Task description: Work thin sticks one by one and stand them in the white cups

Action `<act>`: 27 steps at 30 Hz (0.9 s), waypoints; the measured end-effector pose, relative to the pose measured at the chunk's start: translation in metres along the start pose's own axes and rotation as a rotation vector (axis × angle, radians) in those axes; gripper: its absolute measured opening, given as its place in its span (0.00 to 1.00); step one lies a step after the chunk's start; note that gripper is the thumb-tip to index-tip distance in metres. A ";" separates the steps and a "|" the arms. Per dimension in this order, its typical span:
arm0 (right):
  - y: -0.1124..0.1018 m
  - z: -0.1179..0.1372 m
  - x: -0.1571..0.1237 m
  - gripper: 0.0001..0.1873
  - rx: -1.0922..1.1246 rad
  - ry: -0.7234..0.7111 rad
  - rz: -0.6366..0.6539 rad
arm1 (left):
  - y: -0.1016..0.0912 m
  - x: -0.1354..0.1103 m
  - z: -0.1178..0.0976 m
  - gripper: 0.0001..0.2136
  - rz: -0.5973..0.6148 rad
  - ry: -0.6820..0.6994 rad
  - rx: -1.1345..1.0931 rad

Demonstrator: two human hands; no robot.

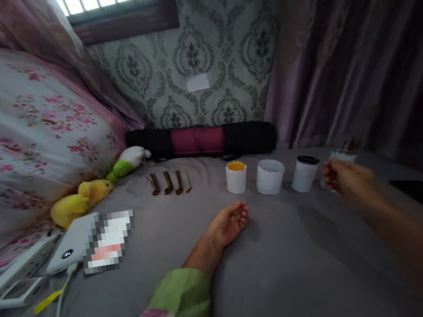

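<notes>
**Position of the hands and the brush cup**

1. The right hand (349, 179) is extended over the grey sheet (294, 274) at the 3 o'clock end of a row of cups. Its fingers are curled toward the brush cup (342, 156). Motion blur covers the hand, so it is not possible to tell whether the fingers close on the cup or only touch it.
2. The brush cup lies at 12 o'clock from the right hand, directly against the fingertips or just beside them. It stands upright, with its long axis vertical. Dark brush handles (350, 144) project from its mouth and lean toward 1 o'clock.
3. The left hand (230, 223) rests on the sheet, palm up, fingers loosely spread and slightly curled. It holds nothing. From this hand the brush cup lies at 2 o'clock, well apart. The right hand is by far the nearer.
4. The row runs from 9 o'clock to 3 o'clock: yellow-filled cup (236, 177), white cup (270, 176), black-topped cup (304, 173), then the brush cup. The yellow-filled cup is at 12 o'clock from the left hand, near but apart.
5. Four brown sticks (169, 182) lie side by side at 11 o'clock from the left hand, each with its long axis toward 12 o'clock.
</notes>
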State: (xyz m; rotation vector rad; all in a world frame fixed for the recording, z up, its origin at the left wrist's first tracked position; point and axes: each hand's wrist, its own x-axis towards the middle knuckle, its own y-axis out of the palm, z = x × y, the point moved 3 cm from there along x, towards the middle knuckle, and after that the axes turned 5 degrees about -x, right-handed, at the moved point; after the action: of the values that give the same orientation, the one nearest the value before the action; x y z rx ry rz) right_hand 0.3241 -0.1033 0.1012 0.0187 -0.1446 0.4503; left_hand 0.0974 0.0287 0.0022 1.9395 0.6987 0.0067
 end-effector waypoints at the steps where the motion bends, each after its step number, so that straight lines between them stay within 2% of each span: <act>1: 0.008 -0.005 -0.007 0.06 -0.007 0.023 0.046 | 0.000 0.000 0.000 0.03 0.002 -0.004 -0.004; 5: 0.037 -0.032 -0.031 0.07 -0.050 0.140 0.188 | -0.001 0.001 0.000 0.03 0.014 -0.004 -0.013; 9: 0.062 -0.054 -0.049 0.12 -0.088 0.148 0.332 | 0.000 0.000 0.000 0.03 0.015 -0.006 -0.012; 13: 0.078 -0.067 -0.059 0.13 -0.119 0.156 0.389 | 0.001 0.000 -0.001 0.03 0.007 0.001 -0.003; 20: 0.091 -0.076 -0.065 0.15 -0.160 0.139 0.420 | 0.002 -0.001 -0.001 0.04 -0.001 0.005 0.011; 27: 0.089 -0.089 -0.068 0.20 -0.270 0.017 0.445 | 0.001 0.000 -0.001 0.03 -0.020 0.010 0.030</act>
State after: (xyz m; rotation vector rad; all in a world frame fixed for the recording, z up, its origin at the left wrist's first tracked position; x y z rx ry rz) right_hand 0.2371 -0.0479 0.0025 -0.2873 -0.1924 0.8709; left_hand 0.0982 0.0292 0.0037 1.9620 0.7284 -0.0064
